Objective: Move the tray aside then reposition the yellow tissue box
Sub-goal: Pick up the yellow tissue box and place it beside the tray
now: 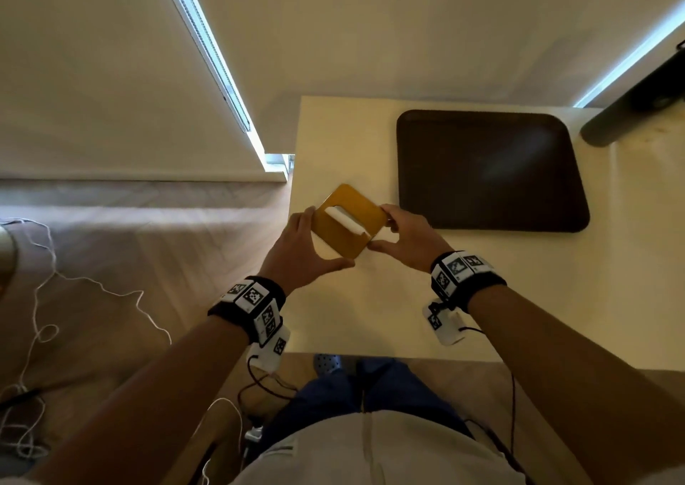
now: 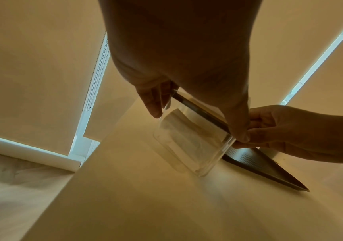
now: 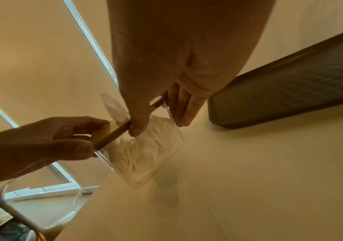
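Tissue box: the yellow-lidded tissue box [image 1: 346, 221], clear-walled, is near the surface's [image 1: 370, 299] left edge, beside the dark tray [image 1: 493, 169].
Hands: left hand [image 1: 296, 251] and right hand [image 1: 411, 241] each pinch the lid's edges.
Handling: likely light, rigid, smooth-sided; holding opposite lid edges looks safest.

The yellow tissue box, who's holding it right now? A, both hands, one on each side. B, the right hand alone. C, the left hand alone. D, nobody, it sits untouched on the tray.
A: the left hand and right hand each grip one side of the yellow tissue box, beside the tray.
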`<action>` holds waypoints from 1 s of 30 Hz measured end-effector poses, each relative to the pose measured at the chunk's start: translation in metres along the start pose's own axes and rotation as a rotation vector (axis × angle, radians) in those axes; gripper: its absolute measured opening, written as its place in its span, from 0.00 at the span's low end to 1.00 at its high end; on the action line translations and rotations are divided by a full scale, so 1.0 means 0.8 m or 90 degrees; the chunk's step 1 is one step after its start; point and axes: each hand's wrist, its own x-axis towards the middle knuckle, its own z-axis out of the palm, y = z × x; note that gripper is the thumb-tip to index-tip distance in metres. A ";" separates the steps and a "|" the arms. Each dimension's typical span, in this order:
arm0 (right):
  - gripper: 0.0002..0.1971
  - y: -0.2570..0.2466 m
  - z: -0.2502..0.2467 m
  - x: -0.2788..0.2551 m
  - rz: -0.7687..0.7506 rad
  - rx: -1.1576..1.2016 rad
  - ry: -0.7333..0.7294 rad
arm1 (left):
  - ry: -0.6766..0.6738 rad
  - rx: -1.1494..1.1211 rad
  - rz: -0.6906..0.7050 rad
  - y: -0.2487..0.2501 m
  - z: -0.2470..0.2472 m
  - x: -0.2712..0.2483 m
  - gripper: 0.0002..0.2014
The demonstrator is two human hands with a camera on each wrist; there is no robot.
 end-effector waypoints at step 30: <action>0.39 0.040 -0.100 0.239 0.054 0.024 -0.009 | -0.026 0.071 -0.008 0.012 -0.048 0.266 0.66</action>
